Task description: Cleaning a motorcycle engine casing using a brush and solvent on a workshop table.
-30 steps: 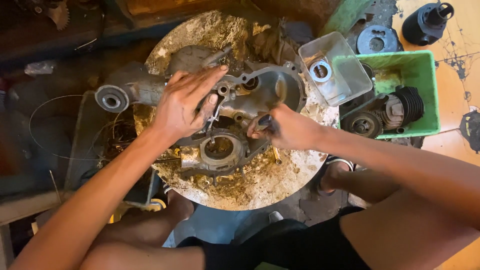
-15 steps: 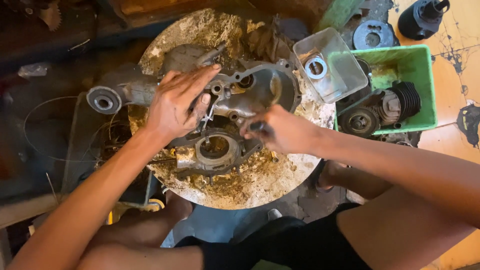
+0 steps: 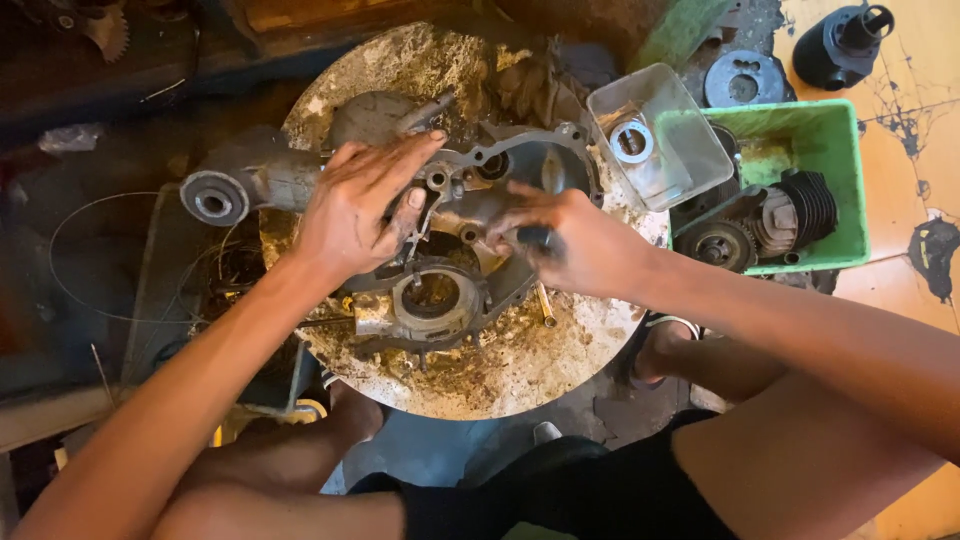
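Observation:
A grimy grey metal engine casing [image 3: 520, 170] lies on a round, dirt-caked work top [image 3: 520, 360]. My left hand [image 3: 360, 205] rests flat on the casing's upper left part, fingers spread and pressing it down. My right hand [image 3: 570, 240] is closed around the dark handle of a tool [image 3: 535, 238], its tip hidden down among the casing near the middle. A round bearing seat [image 3: 432, 295] shows in the casing below my hands. A cylindrical arm of the casing with a bushing [image 3: 213, 198] sticks out to the left.
A clear plastic box [image 3: 660, 135] with a metal ring in it stands at the right rim. Beside it a green tray [image 3: 800, 180] holds a finned cylinder and a gear. A black part [image 3: 840, 40] stands top right. Wire lies at left.
My right hand with the tool has shifted slightly left and up toward the casing's middle. My left hand stays pressed on the casing.

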